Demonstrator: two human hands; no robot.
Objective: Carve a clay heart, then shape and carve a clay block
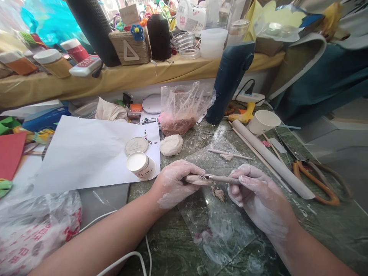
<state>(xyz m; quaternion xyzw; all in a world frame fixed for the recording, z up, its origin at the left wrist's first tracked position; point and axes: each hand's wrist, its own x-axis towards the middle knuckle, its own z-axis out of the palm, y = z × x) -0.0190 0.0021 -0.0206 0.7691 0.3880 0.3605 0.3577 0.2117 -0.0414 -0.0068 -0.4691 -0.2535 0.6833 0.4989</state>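
Observation:
My left hand [174,186], coated in white powder, pinches a flat pale clay disc [196,180] seen nearly edge-on. In my right hand [260,197], equally dusty, is a slim grey-handled tool [225,179] whose shiny metal end meets the disc's right edge. The exact shape of that tip is hard to make out. Below the tool, crumbly clay scraps [217,193] lie on a clear plastic sheet [230,237]. Beyond my hands are a rounded lump of pale clay [171,145] and a pointed stick [230,154].
On white paper [86,153] stand a paper cup [140,165] and a star-marked disc [136,146]. Behind are a bag of reddish-brown material [184,115] and a dark blue bottle [231,80]. Rightward lie a rolling tube [270,159], orange-handled scissors [316,182] and a yellow glue gun [244,114].

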